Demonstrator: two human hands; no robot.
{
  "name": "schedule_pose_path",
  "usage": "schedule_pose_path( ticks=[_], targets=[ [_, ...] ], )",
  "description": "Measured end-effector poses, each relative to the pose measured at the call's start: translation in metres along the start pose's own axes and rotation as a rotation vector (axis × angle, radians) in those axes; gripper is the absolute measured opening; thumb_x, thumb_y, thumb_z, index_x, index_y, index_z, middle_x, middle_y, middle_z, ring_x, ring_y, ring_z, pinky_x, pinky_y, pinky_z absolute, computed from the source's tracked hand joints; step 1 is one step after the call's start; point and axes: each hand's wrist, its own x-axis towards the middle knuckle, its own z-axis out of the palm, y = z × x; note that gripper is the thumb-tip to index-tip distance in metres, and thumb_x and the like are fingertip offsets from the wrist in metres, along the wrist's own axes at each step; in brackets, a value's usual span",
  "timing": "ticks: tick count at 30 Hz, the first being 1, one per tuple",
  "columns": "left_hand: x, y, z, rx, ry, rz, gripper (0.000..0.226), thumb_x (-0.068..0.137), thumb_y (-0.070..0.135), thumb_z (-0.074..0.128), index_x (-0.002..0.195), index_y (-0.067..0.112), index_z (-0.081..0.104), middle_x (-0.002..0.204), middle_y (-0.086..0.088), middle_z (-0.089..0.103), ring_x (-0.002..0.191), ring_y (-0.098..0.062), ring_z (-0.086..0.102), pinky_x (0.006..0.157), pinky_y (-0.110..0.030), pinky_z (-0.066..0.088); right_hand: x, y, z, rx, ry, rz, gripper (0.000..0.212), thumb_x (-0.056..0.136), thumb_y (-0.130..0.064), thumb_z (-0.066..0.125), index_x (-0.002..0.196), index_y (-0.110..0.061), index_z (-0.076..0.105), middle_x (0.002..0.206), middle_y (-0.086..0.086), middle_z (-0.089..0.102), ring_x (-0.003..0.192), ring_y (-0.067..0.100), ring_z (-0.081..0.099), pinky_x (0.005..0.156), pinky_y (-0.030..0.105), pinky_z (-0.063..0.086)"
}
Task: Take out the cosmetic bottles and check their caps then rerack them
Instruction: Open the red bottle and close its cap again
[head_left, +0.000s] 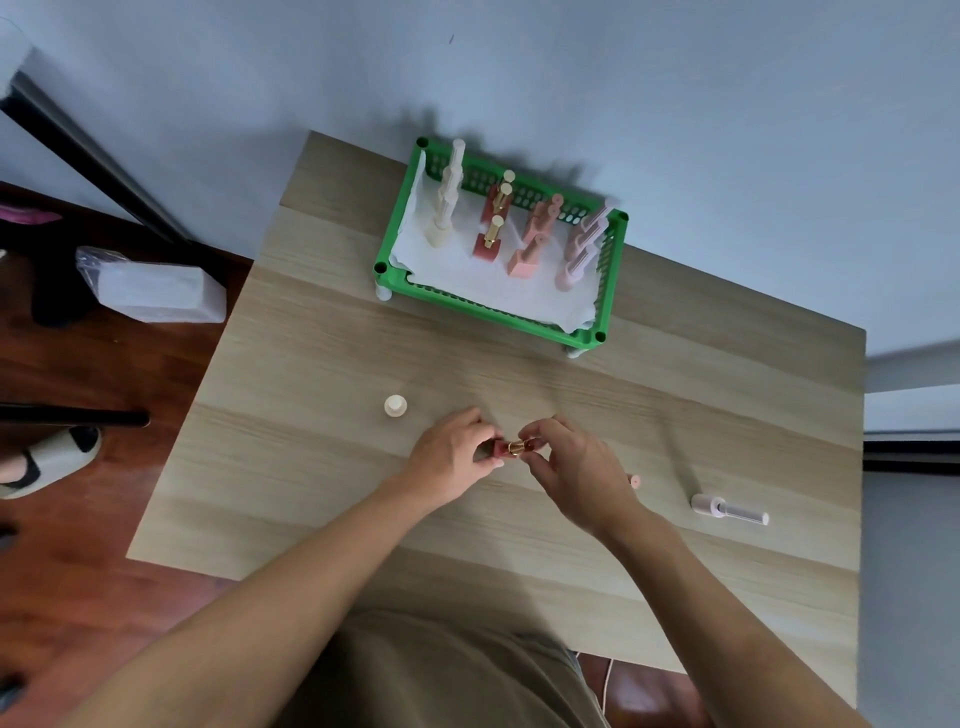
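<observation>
A small red cosmetic bottle with a gold collar lies level between my two hands over the middle of the wooden table. My left hand grips its red body. My right hand pinches its cap end with thumb and fingertips. The green rack, lined with white paper, stands at the table's far side and holds several upright cream, red, peach and pink bottles. A cream bottle stands alone left of my hands. A pale pink bottle lies on its side at the right.
A small peach cap or bottle sits just right of my right wrist. The grey wall runs behind the rack. On the floor at left are a plastic-wrapped white block, a slippered foot and dark stand legs.
</observation>
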Motion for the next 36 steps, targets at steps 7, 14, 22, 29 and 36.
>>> schedule_pose_path(
  ticks=[7,14,22,29,36],
  targets=[
    [-0.007,0.008,-0.008,-0.097,0.007,0.016,0.021,0.08,0.035,0.08,0.095,0.021,0.073,0.092,0.009,0.063,0.083,-0.01,0.062,0.075,-0.034,0.053,0.001,0.006,-0.02,0.057,-0.01,-0.017,0.022,0.096,-0.025,0.063,0.117,-0.025,0.065,0.108,-0.013,0.066,0.071,0.003,0.052,0.07,0.029,0.049],
    [-0.014,0.024,-0.022,-0.219,0.013,-0.027,0.026,0.078,0.035,0.081,0.098,0.021,0.074,0.094,0.006,0.065,0.082,-0.009,0.068,0.079,-0.034,0.057,0.007,0.008,-0.045,0.112,-0.034,-0.069,0.026,0.098,-0.017,0.058,0.121,-0.027,0.064,0.112,-0.012,0.062,0.073,-0.005,0.051,0.074,0.022,0.044],
    [-0.023,0.036,-0.03,-0.286,0.047,-0.004,0.02,0.08,0.032,0.081,0.098,0.026,0.073,0.094,0.006,0.063,0.082,-0.007,0.067,0.077,-0.019,0.054,0.01,-0.002,-0.067,0.051,-0.026,-0.164,0.024,0.098,-0.02,0.058,0.12,-0.025,0.067,0.11,-0.013,0.063,0.082,0.006,0.056,0.076,0.027,0.048],
    [-0.027,0.042,-0.035,-0.234,0.032,-0.008,0.023,0.084,0.048,0.068,0.104,0.036,0.067,0.097,0.013,0.058,0.086,0.0,0.062,0.074,-0.011,0.047,0.01,-0.012,-0.08,-0.031,-0.063,-0.228,0.026,0.102,-0.027,0.053,0.126,-0.026,0.064,0.117,-0.007,0.065,0.096,0.013,0.065,0.088,0.035,0.056],
    [-0.026,0.049,-0.039,-0.279,0.067,-0.017,0.024,0.086,0.047,0.063,0.108,0.038,0.067,0.101,0.014,0.062,0.092,0.001,0.062,0.077,-0.009,0.045,0.017,-0.012,-0.095,-0.077,-0.089,-0.251,0.023,0.101,-0.034,0.051,0.116,-0.022,0.065,0.113,-0.004,0.066,0.089,0.01,0.061,0.085,0.031,0.054]
  ],
)
